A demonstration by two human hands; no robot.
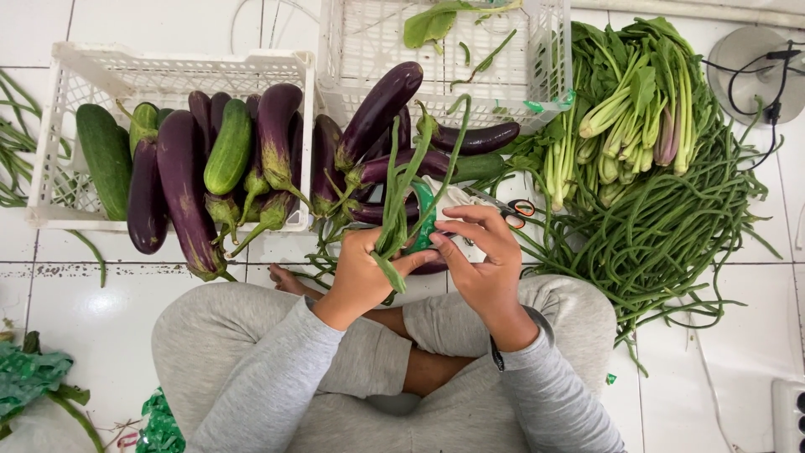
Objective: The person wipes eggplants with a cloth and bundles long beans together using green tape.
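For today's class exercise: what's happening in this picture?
A person sits cross-legged on a white tiled floor. The left hand grips a bunch of long green beans; the right hand pinches them beside a green tape roll. Purple eggplants and cucumbers fill a white plastic crate.

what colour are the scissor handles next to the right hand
Orange with black, seen in the head view: scissors beside the right hand.

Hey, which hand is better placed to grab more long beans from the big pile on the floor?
Probably the right hand: the long bean pile lies on its side, while the left hand grips the bean bundle.
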